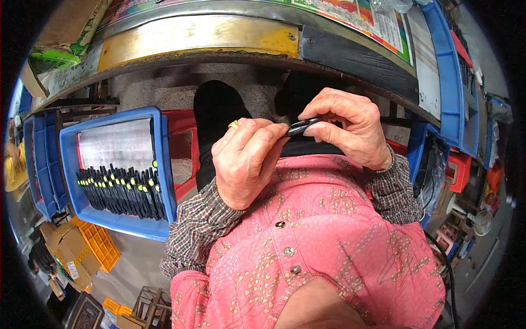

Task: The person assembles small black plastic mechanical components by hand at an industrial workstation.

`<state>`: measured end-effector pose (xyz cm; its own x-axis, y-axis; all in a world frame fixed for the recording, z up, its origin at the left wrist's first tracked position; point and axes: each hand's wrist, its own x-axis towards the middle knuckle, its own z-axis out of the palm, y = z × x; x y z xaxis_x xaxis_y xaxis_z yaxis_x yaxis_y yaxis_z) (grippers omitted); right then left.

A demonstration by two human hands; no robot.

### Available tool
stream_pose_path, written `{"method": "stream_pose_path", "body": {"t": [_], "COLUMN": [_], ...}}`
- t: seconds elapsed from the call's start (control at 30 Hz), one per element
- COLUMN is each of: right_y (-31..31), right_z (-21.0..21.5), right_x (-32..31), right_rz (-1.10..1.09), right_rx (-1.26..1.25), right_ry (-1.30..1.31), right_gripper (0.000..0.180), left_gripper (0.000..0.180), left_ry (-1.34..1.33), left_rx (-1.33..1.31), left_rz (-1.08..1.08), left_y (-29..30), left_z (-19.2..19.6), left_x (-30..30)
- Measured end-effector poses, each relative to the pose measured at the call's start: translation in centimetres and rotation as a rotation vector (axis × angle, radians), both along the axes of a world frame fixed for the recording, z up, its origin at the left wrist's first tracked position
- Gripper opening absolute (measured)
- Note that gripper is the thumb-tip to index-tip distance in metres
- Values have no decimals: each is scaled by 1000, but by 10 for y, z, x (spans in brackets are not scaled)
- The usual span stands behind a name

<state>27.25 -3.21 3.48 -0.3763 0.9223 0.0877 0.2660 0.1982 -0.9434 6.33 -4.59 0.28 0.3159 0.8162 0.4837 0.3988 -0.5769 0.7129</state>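
Observation:
In front of my body, above my lap, a slim black stick-shaped object [301, 126] spans the gap between my two hands; its exact kind is not clear. My left hand [245, 159], with a yellow ring, is closed on its left end. The thumb and fingertips of my right hand [350, 127] pinch its other end. To my left stands a blue bin [116, 227] holding several slim black pieces with yellow-green round spots [123, 189], lined up in a row on a pale sheet.
A worktable edge with a yellow metal strip [200, 39] runs across in front of me. Blue crates [452, 71] stand at the right. A red stool [183, 131] is beside the bin. A cardboard box [71, 255] and an orange crate [98, 244] lie at the lower left.

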Motion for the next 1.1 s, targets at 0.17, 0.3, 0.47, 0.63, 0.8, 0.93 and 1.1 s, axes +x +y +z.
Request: {"method": "stream_pose_path", "body": {"t": [0.17, 0.3, 0.47, 0.63, 0.8, 0.93, 1.1], "right_y": [0, 0, 3, 4, 8, 10, 7], "right_z": [0, 0, 2, 1, 1, -1, -3], "right_x": [0, 0, 4, 4, 4, 4, 2], "right_rz": [2, 7, 91, 104, 135, 138, 126], "right_rx": [-4, -12, 13, 24, 113, 154, 217], "right_ry": [-7, -27, -78, -89, -88, -85, -98], "right_gripper": [13, 13, 18, 18, 19, 20, 19], "left_gripper": [26, 25, 25, 25, 25, 24, 23], "left_ry": [14, 5, 0, -16, -39, -34, -77], "left_rx": [-14, 13, 10, -34, -43, -54, -72], "left_rz": [8, 0, -2, -12, -35, -32, -42], "left_y": [-1, 0, 0, 0, 3, 3, 3], "left_z": [2, 0, -1, -1, -2, -1, -3], "left_x": [0, 0, 0, -1, -2, -2, -1]}}
